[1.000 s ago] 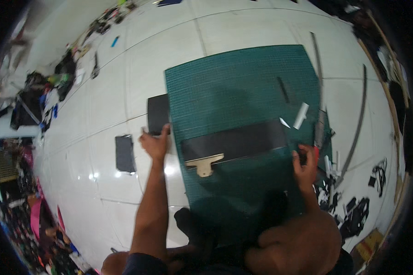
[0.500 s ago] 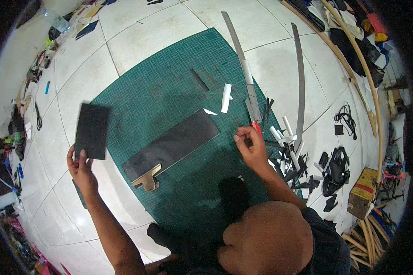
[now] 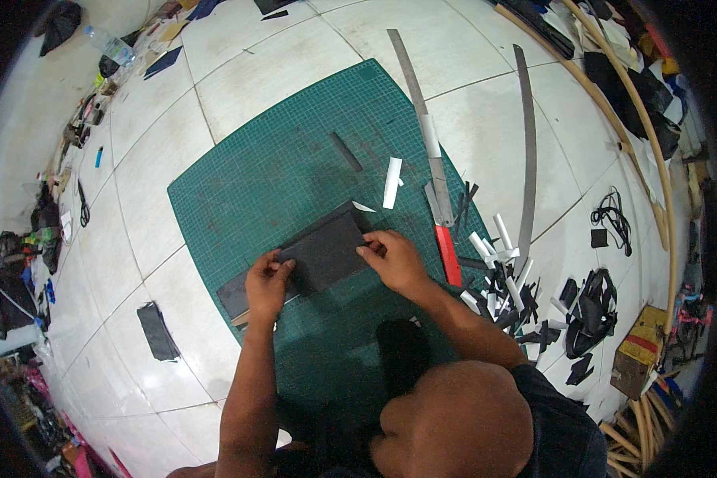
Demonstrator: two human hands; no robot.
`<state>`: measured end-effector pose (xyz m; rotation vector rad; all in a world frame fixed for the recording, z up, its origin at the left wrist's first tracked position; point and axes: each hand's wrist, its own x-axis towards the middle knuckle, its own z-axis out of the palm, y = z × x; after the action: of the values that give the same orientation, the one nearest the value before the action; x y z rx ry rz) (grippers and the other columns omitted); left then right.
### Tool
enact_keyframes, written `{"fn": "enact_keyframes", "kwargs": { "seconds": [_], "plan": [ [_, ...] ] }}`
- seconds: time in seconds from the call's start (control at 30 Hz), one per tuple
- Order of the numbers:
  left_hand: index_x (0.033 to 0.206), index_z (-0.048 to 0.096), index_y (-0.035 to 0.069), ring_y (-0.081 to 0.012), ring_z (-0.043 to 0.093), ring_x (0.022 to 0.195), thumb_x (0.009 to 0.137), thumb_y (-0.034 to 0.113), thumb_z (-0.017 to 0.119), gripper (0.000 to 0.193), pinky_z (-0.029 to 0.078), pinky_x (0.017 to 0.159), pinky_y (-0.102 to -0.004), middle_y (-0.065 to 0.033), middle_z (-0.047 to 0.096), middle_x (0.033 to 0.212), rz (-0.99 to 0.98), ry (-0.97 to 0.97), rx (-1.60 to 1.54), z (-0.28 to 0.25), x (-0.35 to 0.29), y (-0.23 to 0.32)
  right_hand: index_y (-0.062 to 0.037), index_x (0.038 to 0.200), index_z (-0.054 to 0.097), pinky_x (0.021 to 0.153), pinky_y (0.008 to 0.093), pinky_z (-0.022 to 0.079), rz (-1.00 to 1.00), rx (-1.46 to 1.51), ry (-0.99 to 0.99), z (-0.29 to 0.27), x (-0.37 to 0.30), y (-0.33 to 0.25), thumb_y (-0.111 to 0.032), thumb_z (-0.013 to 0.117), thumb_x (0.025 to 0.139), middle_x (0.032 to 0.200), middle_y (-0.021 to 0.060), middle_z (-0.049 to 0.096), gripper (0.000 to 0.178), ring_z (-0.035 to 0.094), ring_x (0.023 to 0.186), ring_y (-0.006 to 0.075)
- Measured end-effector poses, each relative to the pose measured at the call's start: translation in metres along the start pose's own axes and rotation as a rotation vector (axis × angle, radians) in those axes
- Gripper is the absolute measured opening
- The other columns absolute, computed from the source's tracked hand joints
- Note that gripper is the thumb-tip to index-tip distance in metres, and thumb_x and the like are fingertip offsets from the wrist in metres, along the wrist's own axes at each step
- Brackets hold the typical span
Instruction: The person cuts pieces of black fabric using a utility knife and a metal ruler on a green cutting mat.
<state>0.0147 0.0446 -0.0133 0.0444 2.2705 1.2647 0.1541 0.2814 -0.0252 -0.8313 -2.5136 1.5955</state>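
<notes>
Black rectangular sheet (image 3: 327,253), matte, plain, straight-edged, mid-frame above green cutting mat (image 3: 243,187). Left grip (image 3: 266,285) pinches its left end; right grip (image 3: 397,261) pinches its right end.

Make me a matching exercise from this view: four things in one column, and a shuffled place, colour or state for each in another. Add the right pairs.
Things:
1. Cutting mat
2. Black panel over the mat
3. Red-handled cutter
4. Scissors

Descriptions:
A. Held by the left hand and right hand
B. On the floor tiles, left of the mat
C. Green and gridded
D. On the mat, near its right edge

Pairs: 1-C; 2-A; 3-D; 4-B
</notes>
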Motion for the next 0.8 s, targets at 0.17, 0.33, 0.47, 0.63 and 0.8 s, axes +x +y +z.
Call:
{"fn": "enact_keyframes", "kwargs": {
  "seconds": [0.17,0.33,0.47,0.63,0.8],
  "plan": [
    [0.122,0.063,0.0,-0.0159,0.064,0.072,0.084,0.019,0.081,0.046,0.052,0.069,-0.0306,-0.0053,0.068,0.081,0.042,0.18,0.248,0.013,0.003,0.002,-0.002,0.109,0.069,0.078,0.0438,0.054,-0.021,0.029,0.053,0.001,0.012,-0.005,-0.023,0.074,0.089,0.095,0.0174,0.071,0.029,0.07,0.089,0.0337],
    [0.119,0.063,0.002,-0.0181,0.067,0.075,0.083,0.022,0.083,0.046,0.054,0.072,-0.033,-0.0082,0.07,0.083,0.047,0.236,0.268,0.021,0.006,-0.002,-0.0023,0.106,0.069,0.079,0.0447,0.054,-0.058,-0.048,0.073,0.005,0.018,0.004,-0.022,0.074,0.089,0.095,0.017,0.072,0.026,0.07,0.09,0.0346],
    [0.12,0.063,0.003,-0.0178,0.067,0.075,0.083,0.024,0.083,0.047,0.054,0.072,-0.033,-0.0077,0.07,0.082,0.074,0.24,0.26,0.022,0.005,-0.003,-0.0023,0.103,0.069,0.079,0.0449,0.054,-0.045,-0.043,0.076,0.007,0.02,0.005,-0.022,0.075,0.089,0.095,0.0168,0.072,0.025,0.07,0.089,0.0348],
    [0.121,0.063,0.004,-0.0172,0.066,0.073,0.083,0.024,0.083,0.047,0.054,0.071,-0.0328,-0.0074,0.069,0.08,0.081,0.249,0.242,0.027,0.004,-0.002,-0.0029,0.101,0.069,0.076,0.045,0.055,-0.019,0.016,0.098,0.009,0.022,0.008,-0.022,0.075,0.089,0.092,0.0166,0.072,0.024,0.071,0.086,0.0353],
    [0.114,0.067,0.002,-0.016,0.059,0.065,0.083,0.016,0.082,0.037,0.049,0.062,-0.0312,-0.0055,0.062,0.075,0.165,0.296,0.261,0.028,0.005,-0.006,-0.0027,0.098,0.068,0.075,0.0445,0.055,-0.016,-0.005,0.082,0.007,0.024,0.005,-0.022,0.075,0.088,0.092,0.0166,0.072,0.023,0.071,0.086,0.0349]
  ]
}}
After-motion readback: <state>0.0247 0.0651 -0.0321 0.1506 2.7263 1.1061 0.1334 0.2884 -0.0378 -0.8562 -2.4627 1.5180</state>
